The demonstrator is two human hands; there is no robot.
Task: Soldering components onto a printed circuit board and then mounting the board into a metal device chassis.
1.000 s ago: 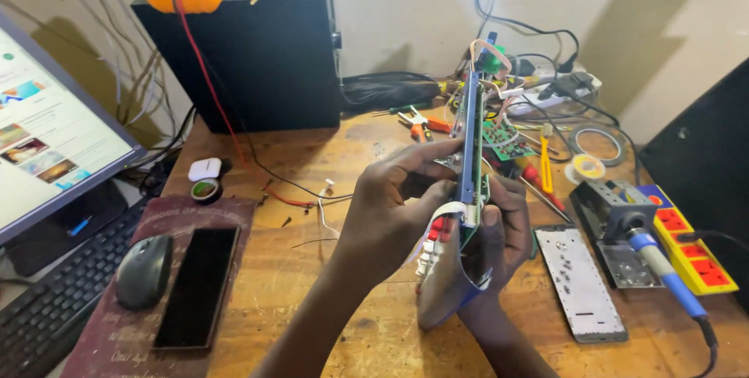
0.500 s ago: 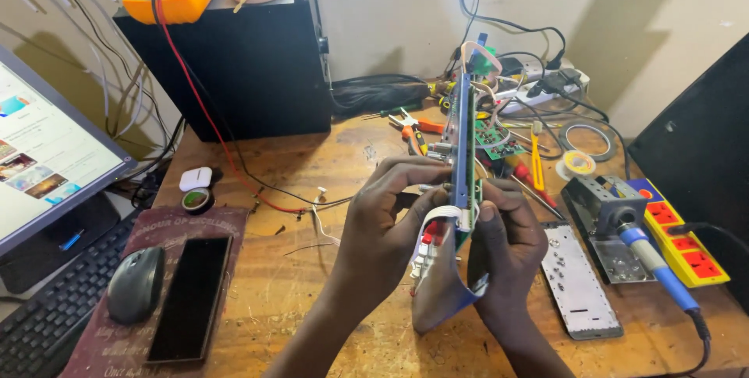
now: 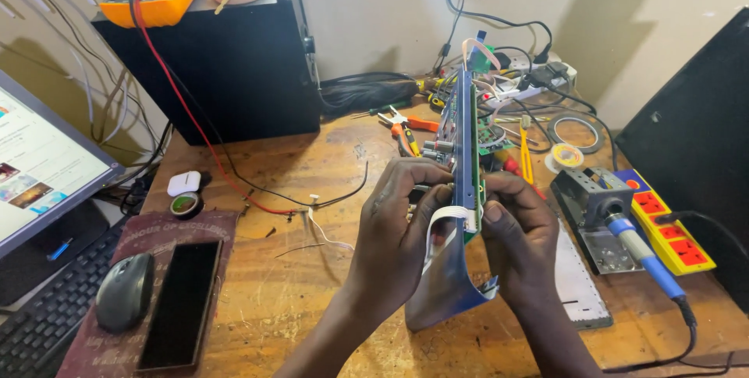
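— Well, gripping what, exactly?

— Holding a circuit board [image 3: 466, 140] on edge, between both hands, above the middle of the counter [image 3: 312, 300]. Left hand [image 3: 402, 226] clasping the component side, fingers curled in against the board's lower end. Right hand [image 3: 519, 234] pinching the opposite face, thumb up near the edge.

— And lying which way?

— Standing upright-ish, long axis running away from the body toward the tangle of cables [image 3: 515, 85] at the back wall. Near end sitting right between the two hands; far end sticking out well beyond them. Both hands touching it, neither clearly nearer.

— Looking like what?

— Blue along the thin edge, green at the far tip, with silver round parts showing on the left face. Trailing a white flat ribbon [image 3: 445, 226] from near the left fingers, curving down toward a blue-grey panel [image 3: 449, 288] hanging below, bottom edge close to the counter or resting on it; hard telling which.

— Anything else around?

— Lying to the right: a soldering iron [image 3: 636, 241] with a blue grip in its stand, a yellow and red power strip [image 3: 667, 226]. Sitting to the left: a dark phone [image 3: 179, 304] and a mouse [image 3: 125, 300] on a pad, keyboard [image 3: 43, 323] beside.
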